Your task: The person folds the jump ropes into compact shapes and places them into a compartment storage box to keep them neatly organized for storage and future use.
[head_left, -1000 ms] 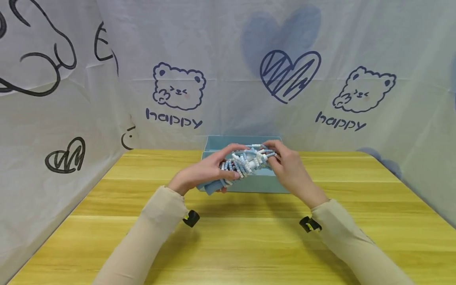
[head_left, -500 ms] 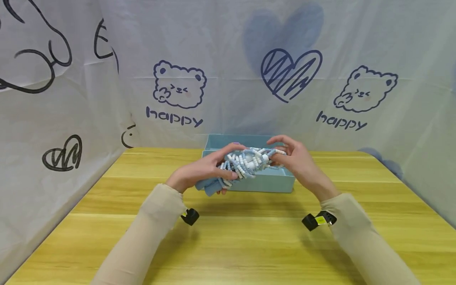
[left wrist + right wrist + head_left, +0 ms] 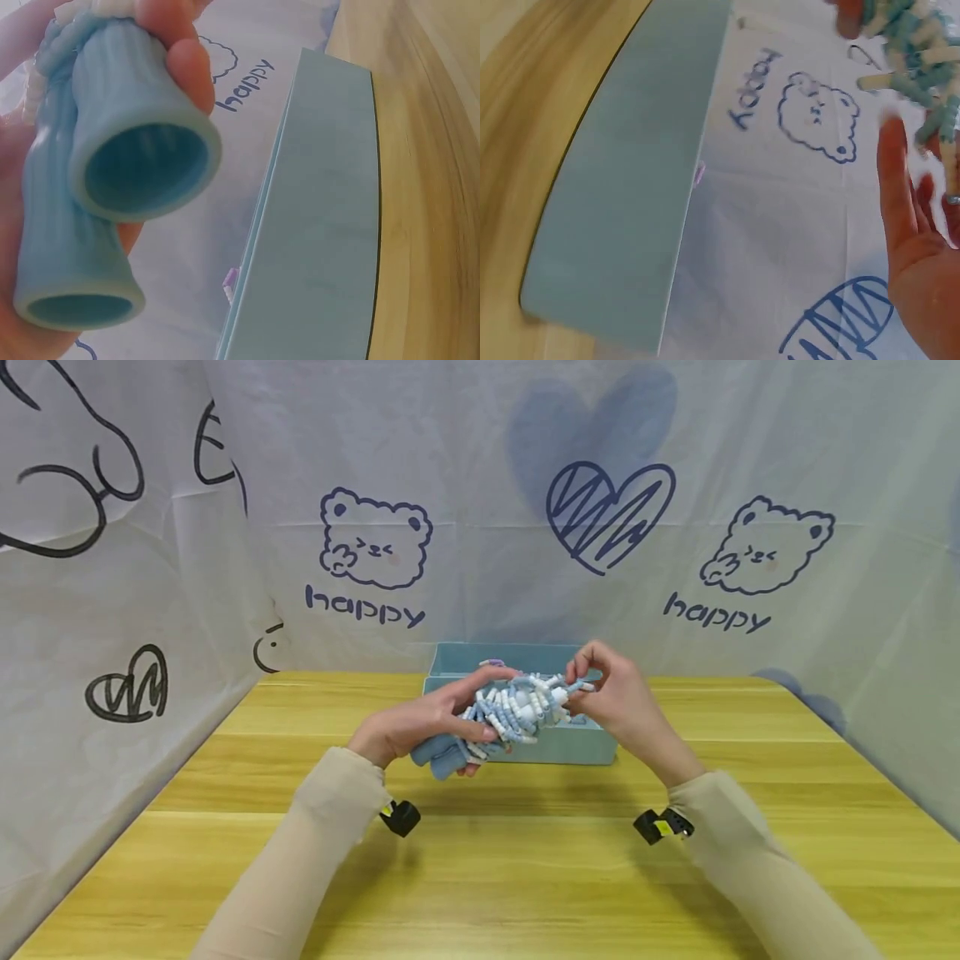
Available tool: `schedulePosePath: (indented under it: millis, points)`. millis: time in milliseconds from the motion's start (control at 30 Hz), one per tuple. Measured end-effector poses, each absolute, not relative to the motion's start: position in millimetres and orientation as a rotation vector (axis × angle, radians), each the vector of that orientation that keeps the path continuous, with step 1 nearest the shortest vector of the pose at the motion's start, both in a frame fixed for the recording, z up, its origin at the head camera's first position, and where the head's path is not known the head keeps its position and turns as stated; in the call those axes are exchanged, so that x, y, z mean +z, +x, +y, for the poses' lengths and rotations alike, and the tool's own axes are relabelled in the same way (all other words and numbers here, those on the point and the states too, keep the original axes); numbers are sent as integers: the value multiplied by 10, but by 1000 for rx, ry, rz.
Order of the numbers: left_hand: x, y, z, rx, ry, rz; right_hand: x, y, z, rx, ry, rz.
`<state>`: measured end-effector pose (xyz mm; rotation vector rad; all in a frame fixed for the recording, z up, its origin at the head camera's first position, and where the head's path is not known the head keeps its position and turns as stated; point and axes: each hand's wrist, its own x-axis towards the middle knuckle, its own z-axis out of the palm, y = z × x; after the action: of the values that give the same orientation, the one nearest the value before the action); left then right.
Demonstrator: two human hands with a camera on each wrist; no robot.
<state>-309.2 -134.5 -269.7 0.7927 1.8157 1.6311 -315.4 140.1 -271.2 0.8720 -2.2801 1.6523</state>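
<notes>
A bundled beaded skipping rope (image 3: 517,706), blue and white, is held over the front of a light blue box (image 3: 555,747). My left hand (image 3: 442,710) grips the bundle near its two blue handles (image 3: 438,753), thumb on top. In the left wrist view the hollow flared ends of the handles (image 3: 142,165) point toward the camera. My right hand (image 3: 622,693) pinches a beaded strand at the right end of the bundle with thumb and fingertips. The right wrist view shows the right hand (image 3: 922,225) beside the beads (image 3: 922,67), partly cut off by the frame.
The open box stands at the table's back edge, with a small purple item (image 3: 491,662) showing inside it. Behind is a white cloth backdrop (image 3: 480,568) with bear and heart drawings. The wooden table (image 3: 525,877) stretches in front of the box.
My right hand drew back to the right, its fingers opening out, then came up and closed on a strand. The left hand kept its grip; the bundle tilted slightly.
</notes>
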Motion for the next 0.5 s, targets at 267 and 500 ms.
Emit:
schedulePosePath:
  millis: [267,500]
  points:
    - [-2745,-3103,-1350,1673,799,1604,-2765,-3147,1418,1326,1020,-2162]
    - [-2787,-3122,-1379,1727,762,1491,-2789,-3149,1387,937,992,-1968]
